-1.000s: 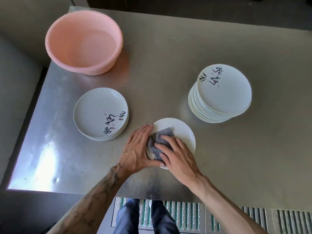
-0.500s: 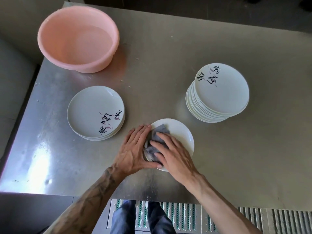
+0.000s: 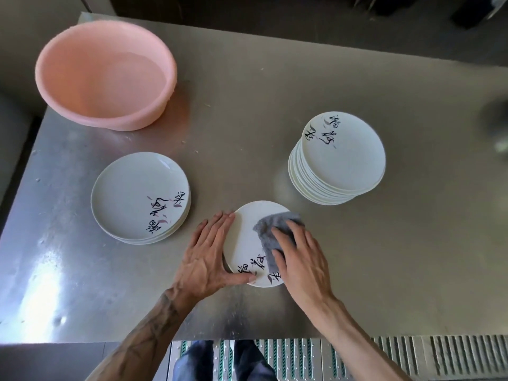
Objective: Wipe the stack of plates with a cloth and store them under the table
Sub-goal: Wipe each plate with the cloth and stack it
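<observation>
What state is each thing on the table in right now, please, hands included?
Single plate: flat on the steel table, cloth on it.
Grey cloth: bunched, pressed onto the single plate.
Right hand: flat, presses the grey cloth.
Left hand: fingers straight, touches the single plate's rim.
Tall plate stack: upright, slightly staggered, untouched.
Short plate stack: upright, untouched.
Pink basin: upright, seemingly holding water.

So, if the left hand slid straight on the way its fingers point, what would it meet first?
Probably nothing: the left hand points over bare table, passing left of the tall stack.
</observation>
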A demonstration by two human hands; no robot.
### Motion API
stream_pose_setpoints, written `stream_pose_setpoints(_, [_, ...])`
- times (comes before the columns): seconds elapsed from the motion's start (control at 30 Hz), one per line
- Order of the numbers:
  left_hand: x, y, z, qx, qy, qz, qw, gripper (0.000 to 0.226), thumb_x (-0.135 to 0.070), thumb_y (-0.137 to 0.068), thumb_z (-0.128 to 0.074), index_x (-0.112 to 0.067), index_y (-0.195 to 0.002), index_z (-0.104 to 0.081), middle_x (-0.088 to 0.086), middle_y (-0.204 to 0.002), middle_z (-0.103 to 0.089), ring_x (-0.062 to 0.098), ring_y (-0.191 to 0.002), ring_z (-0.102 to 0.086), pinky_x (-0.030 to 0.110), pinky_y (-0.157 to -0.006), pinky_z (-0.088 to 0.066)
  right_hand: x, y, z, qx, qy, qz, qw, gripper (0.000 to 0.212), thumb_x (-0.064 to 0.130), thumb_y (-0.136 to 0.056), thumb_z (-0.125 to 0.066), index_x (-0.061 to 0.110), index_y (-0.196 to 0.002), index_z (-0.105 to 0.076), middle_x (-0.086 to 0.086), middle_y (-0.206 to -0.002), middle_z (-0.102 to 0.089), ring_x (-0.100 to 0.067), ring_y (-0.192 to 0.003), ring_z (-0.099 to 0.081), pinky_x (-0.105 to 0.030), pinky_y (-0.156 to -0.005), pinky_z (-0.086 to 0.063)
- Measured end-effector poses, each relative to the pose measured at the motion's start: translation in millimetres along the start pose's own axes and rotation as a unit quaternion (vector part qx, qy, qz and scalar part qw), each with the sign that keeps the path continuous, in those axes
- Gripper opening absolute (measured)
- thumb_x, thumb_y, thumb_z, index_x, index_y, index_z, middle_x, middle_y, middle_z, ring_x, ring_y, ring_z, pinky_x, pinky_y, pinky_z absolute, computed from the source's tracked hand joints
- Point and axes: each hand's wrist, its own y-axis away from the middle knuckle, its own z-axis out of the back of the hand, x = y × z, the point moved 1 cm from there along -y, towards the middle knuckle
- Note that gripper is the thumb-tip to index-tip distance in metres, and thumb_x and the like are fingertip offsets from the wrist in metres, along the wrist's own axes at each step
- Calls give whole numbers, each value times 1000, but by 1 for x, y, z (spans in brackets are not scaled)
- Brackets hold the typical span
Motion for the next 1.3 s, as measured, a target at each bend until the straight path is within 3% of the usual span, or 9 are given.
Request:
stream_pose_setpoints(0.2, [0,0,-1,-18,7,-14,1000,133,-96,-64,-60,-8,-159,-32,2,-166,-33,16,-156,-24,45,-127,-21,36,-30,-12,68,-72,142,985,45,22,-91,-66,26,-136,-59,0,-150,-43,-21,-137,-41,-38,-113,-38])
stream_pose_setpoints(0.33, [1,0,-2,-26,2,-18,1000,135,-97,-61,-63,-6,-157,-36,3,-164,-35,17,-155,-28,45,-126,-22,29,-5,-19,86,-58,221,970,52,27,-85,-78,29,-133,-58,2,-150,-43,-19,-135,-42,-33,-108,-43])
stream_pose_setpoints(0.4, [2,1,-2,-21,2,-16,1000,136,-98,-61,-62,-7,-158,-34,1,-165,-32,15,-155,-24,44,-127,-21,24,-15,-17,66,-63,211,973,47,24,-89,-73,28,-133,-60,0,-150,-44,-20,-135,-44,-35,-106,-45])
stream_pose_setpoints(0.53, [1,0,-1,-8,1,-3,1000,139,-100,-59,-60,-10,-160,-28,0,-167,-30,12,-157,-18,42,-128,-16,14,-40,-3,30,-69,96,993,45,22,-91,-68,28,-135,-60,0,-149,-45,-22,-133,-47,-37,-106,-46])
stream_pose_setpoints(0.67, [1,1,-1,-3,4,-6,1000,139,-100,-59,-60,-12,-161,-26,-2,-168,-25,11,-157,-17,41,-129,-13,-6,-6,1,41,-58,42,997,46,28,-94,-59,34,-140,-54,5,-150,-41,-17,-131,-46,-34,-104,-48])
stream_pose_setpoints(0.83, [5,0,-4,-6,-1,-16,1000,141,-100,-59,-60,-10,-161,-27,-3,-169,-21,13,-157,-18,39,-129,-11,4,35,-7,60,-94,77,991,39,33,-95,-53,36,-134,-57,12,-148,-41,-11,-131,-44,-27,-109,-42])
stream_pose_setpoints(0.93, [4,0,-4,-6,0,-22,1000,139,-100,-60,-60,-9,-160,-29,-2,-168,-23,15,-157,-21,37,-129,-11,22,14,-14,60,-100,105,988,40,31,-95,-60,33,-134,-59,8,-153,-39,-14,-137,-43,-33,-112,-41])
stream_pose_setpoints(1.1, [3,0,-5,-18,12,-9,1000,138,-100,-61,-60,-12,-162,-25,0,-168,-28,13,-157,-20,41,-128,-15,32,-39,-10,42,-126,19,991,43,27,-92,-64,32,-135,-59,5,-151,-41,-19,-134,-44,-37,-109,-42])
stream_pose_setpoints(1.3, [5,-1,-7,-37,3,-25,999,132,-95,-63,-63,-4,-156,-37,6,-162,-40,18,-153,-31,50,-122,-29,31,-15,-19,76,-107,157,979,44,29,-89,-68,33,-132,-59,8,-146,-41,-15,-133,-42,-34,-110,-42])
